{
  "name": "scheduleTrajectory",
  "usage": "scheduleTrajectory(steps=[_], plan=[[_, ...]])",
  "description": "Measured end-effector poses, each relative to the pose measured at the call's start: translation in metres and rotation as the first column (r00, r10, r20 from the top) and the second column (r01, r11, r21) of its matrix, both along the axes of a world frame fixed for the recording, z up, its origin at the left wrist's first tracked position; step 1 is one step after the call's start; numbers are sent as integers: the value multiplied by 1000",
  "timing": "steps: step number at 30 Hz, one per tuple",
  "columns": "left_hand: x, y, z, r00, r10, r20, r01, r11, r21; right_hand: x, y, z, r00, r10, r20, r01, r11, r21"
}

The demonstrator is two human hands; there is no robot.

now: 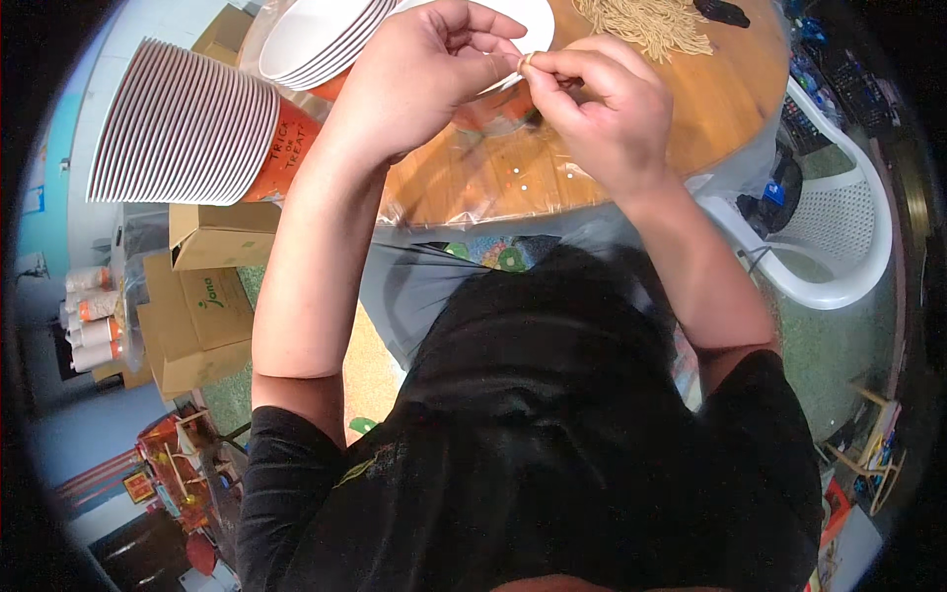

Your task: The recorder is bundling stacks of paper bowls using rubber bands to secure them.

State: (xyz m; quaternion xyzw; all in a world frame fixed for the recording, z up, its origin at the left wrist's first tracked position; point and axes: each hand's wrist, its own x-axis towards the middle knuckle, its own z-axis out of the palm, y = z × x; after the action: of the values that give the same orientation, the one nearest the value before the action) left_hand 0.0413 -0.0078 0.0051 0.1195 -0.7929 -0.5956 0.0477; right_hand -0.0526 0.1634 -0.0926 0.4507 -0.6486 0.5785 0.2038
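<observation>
Above the table, my left hand [419, 84] and my right hand [612, 109] meet at the fingertips. Between them is a short bit of tan cord [527, 61], looped or knotted; which, I cannot tell. My right thumb and forefinger pinch it. The left thumb and forefinger close on it too, the other left fingers loosely curled. Just beneath my hands lies a bucket with a white inside [536, 22] and orange outer wall, partly hidden by them. A pile of similar tan cords [646, 28] is spread at the far side.
At left, a tall stack of nested buckets [182, 128] leans sideways; a second stack [316, 44] lies beside it. Clear plastic covers the round wooden table [730, 109]. A white plastic chair [838, 227] stands right. Cardboard boxes [202, 321] and cord spools [94, 331] sit left.
</observation>
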Motion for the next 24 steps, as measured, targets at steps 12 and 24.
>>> scheduleTrajectory(steps=[12,24], plan=[[1,8,-2,1000,23,-20,-27,973,-230,20,20,-9,658,489,573,-277,865,-419],[3,8,-23,979,-56,-196,-49,869,-493,26,32,-31,789,405,461,-196,878,-436]])
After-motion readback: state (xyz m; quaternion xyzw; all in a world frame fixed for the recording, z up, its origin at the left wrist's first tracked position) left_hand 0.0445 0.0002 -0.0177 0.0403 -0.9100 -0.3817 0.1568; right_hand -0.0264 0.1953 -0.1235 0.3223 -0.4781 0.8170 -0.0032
